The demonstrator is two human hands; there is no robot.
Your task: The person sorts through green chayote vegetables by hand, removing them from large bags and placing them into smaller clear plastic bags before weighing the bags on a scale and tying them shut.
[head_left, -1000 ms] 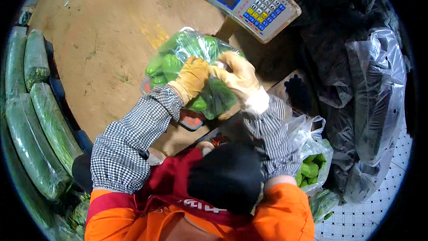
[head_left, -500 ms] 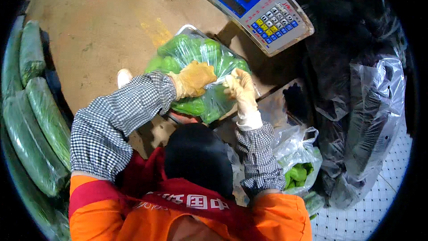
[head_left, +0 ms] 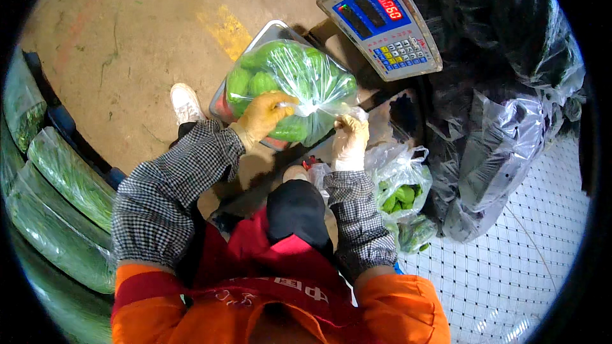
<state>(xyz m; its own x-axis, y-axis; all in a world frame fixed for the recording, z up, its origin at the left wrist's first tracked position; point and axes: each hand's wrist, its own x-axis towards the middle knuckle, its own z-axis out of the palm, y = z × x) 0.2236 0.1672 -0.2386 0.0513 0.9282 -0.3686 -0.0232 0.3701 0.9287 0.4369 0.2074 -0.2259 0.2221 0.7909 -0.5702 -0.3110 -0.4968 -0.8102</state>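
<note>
A clear plastic bag [head_left: 299, 67] full of pale green, ribbed vegetables, possibly chayotes, lies on a metal weighing pan [head_left: 275, 25]. Its neck is gathered into a knot [head_left: 308, 109] on the near side. My left hand [head_left: 262, 116], in a yellowish glove, is closed on one end of the bag's neck, left of the knot. On the other side my right hand [head_left: 351, 135], in a paler glove, pinches the opposite end. The plastic is stretched between the two hands. Both forearms wear checked sleeves.
Beyond the bag stands a scale display [head_left: 386, 19] with a keypad. Long wrapped bundles of greens [head_left: 67, 175] lie at the left. At the right are a smaller bag of green peppers [head_left: 401, 194], dark plastic-covered stacks [head_left: 503, 146] and a white dotted sheet [head_left: 497, 274].
My hands have moved apart, drawing the bag's neck into a visible knot. The view has shifted, showing more of the pan and a shoe. The display's lit figures have changed.
</note>
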